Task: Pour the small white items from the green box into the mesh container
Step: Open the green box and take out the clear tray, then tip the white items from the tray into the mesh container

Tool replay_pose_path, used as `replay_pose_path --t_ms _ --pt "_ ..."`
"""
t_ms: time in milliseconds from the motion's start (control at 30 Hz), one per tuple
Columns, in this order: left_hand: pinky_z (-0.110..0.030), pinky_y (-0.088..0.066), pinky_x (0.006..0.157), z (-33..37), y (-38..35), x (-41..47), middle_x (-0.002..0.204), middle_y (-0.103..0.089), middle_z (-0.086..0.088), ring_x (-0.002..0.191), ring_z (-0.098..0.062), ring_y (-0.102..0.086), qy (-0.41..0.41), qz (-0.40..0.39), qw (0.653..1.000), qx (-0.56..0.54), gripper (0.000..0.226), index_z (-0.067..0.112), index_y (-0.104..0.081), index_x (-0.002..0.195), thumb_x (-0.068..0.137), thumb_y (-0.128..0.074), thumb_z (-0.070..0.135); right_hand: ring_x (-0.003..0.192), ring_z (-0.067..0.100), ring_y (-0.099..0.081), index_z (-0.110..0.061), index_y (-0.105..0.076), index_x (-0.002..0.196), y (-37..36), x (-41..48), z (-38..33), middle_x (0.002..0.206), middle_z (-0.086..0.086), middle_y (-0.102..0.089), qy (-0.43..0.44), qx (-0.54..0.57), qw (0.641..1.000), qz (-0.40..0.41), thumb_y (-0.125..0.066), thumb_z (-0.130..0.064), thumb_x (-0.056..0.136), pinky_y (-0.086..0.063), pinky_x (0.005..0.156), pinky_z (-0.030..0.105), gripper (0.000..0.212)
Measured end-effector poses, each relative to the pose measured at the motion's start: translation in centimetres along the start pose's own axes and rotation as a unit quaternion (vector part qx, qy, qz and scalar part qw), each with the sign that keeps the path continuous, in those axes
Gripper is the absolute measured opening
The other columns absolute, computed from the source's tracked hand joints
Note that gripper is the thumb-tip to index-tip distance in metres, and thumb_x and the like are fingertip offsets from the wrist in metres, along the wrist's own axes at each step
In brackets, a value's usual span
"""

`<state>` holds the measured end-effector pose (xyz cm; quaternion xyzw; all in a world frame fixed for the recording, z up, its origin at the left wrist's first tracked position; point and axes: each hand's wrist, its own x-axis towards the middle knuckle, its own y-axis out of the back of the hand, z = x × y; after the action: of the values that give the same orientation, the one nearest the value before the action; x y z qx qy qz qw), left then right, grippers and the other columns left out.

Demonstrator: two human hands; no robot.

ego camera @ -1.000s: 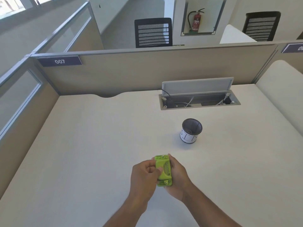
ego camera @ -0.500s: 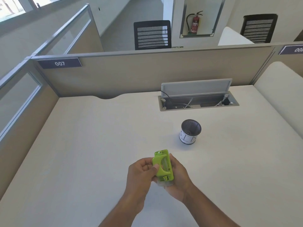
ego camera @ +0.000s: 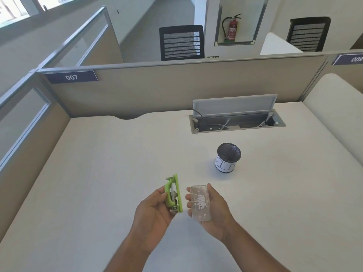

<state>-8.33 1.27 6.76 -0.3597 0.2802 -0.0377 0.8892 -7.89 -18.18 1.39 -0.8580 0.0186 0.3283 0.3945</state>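
Observation:
The green box is split in two parts above the desk. My left hand [ego camera: 155, 211] grips the green top part [ego camera: 174, 194], held on edge with its metal fittings showing. My right hand [ego camera: 215, 210] holds the clear tray [ego camera: 200, 203], open side up, with several small white items [ego camera: 200, 201] lying in it. The two parts are a small gap apart. The black mesh container [ego camera: 228, 157], with a white label around its lower half, stands upright on the desk beyond and to the right of my right hand.
An open cable box [ego camera: 235, 122] with its lid raised is set into the white desk [ego camera: 98, 173] behind the mesh container. Beige partition walls [ego camera: 176, 91] close the desk at the back and left. A rounded white panel [ego camera: 337, 107] borders the right side.
The green box was held closed between both hands. Now its green top is pulled off to the left and the clear tray with the white items lies open in my right hand.

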Motion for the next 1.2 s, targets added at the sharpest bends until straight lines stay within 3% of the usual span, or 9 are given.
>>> replay_pose_path --t_ms 167,333,467,600,700,867,1033,1133,1200 --pt "-0.03 -0.065 0.061 0.8 0.3 -0.2 0.09 -0.083 -0.006 0.074 -0.018 -0.08 -0.019 -0.003 1.0 0.005 0.022 0.016 -0.088 0.099 0.095 -0.069 0.027 0.068 0.024 -0.067 -0.003 -0.081 0.108 0.0 -0.1 -0.2 0.092 0.015 -0.074 0.004 -0.005 1.0 0.004 -0.037 -0.053 0.107 -0.052 0.067 0.036 0.066" --pt "-0.026 -0.059 0.055 1.0 0.9 1.1 0.078 -0.078 0.002 0.065 -0.01 -0.073 -0.054 0.086 0.986 0.132 0.008 0.019 -0.088 0.092 0.087 -0.081 0.02 0.069 0.025 -0.067 -0.004 -0.08 0.11 0.2 -0.2 -0.5 0.093 0.015 -0.075 0.009 -0.007 1.0 0.015 -0.039 -0.053 0.106 -0.053 0.067 0.037 0.065" --pt "-0.03 -0.059 0.057 1.0 2.5 3.2 0.076 -0.076 0.003 0.064 -0.015 -0.07 -0.059 0.132 0.972 0.187 0.012 0.018 -0.088 0.092 0.097 -0.077 0.017 0.069 0.024 -0.067 -0.004 -0.08 0.11 0.3 -0.4 -0.7 0.093 0.015 -0.075 0.009 -0.003 1.0 0.018 -0.04 -0.053 0.105 -0.054 0.066 0.036 0.064" --pt "-0.038 -0.056 0.067 1.2 4.0 5.3 0.074 -0.065 -0.001 0.066 -0.022 -0.061 -0.035 0.16 0.948 0.273 0.023 0.012 -0.084 0.092 0.081 -0.086 0.032 0.069 0.025 -0.068 -0.003 -0.08 0.109 0.3 -0.7 -0.8 0.093 0.016 -0.075 0.012 -0.004 1.0 0.017 -0.041 -0.052 0.105 -0.053 0.066 0.037 0.063" --pt "-0.036 -0.055 0.066 1.0 4.8 6.9 0.063 -0.063 0.008 0.065 -0.021 -0.059 -0.035 0.181 0.919 0.349 0.024 0.023 -0.085 0.084 0.071 -0.083 0.044 0.069 0.026 -0.067 -0.002 -0.079 0.111 0.2 -1.0 -1.0 0.092 0.016 -0.075 0.01 -0.004 1.0 0.021 -0.04 -0.052 0.106 -0.052 0.067 0.038 0.063" --pt "-0.032 -0.039 0.061 0.6 6.2 9.1 0.059 -0.053 0.012 0.062 -0.017 -0.049 -0.06 0.194 0.872 0.445 0.034 0.025 -0.08 0.079 0.071 -0.081 0.058 0.069 0.026 -0.066 0.0 -0.074 0.116 0.3 -1.3 -1.3 0.092 0.017 -0.073 0.013 -0.007 1.0 0.024 -0.038 -0.052 0.107 -0.051 0.066 0.037 0.064" --pt "-0.033 -0.035 0.063 0.6 6.9 10.8 0.064 -0.049 0.006 0.063 -0.019 -0.044 -0.067 0.197 0.869 0.449 0.046 0.01 -0.072 0.081 0.073 -0.082 0.055 0.068 0.026 -0.066 -0.001 -0.075 0.116 0.4 -1.7 -1.7 0.091 0.016 -0.074 0.016 -0.013 0.999 0.026 -0.038 -0.051 0.106 -0.051 0.066 0.038 0.063" --pt "-0.033 -0.036 0.062 0.8 7.1 11.4 0.066 -0.052 0.003 0.062 -0.019 -0.045 -0.054 0.204 0.87 0.445 0.038 0.01 -0.074 0.075 0.077 -0.086 0.046 0.068 0.026 -0.066 -0.001 -0.076 0.114 0.6 -1.9 -2.0 0.091 0.016 -0.074 0.02 -0.015 0.999 0.03 -0.038 -0.051 0.107 -0.051 0.066 0.037 0.063" --pt "-0.034 -0.031 0.061 1.0 7.2 11.6 0.07 -0.045 -0.002 0.063 -0.02 -0.039 -0.046 0.191 0.875 0.444 0.036 0.013 -0.067 0.068 0.081 -0.088 0.04 0.069 0.026 -0.066 -0.001 -0.076 0.113 0.7 -2.0 -2.1 0.091 0.016 -0.074 0.022 -0.014 0.999 0.032 -0.038 -0.051 0.107 -0.051 0.066 0.037 0.063"
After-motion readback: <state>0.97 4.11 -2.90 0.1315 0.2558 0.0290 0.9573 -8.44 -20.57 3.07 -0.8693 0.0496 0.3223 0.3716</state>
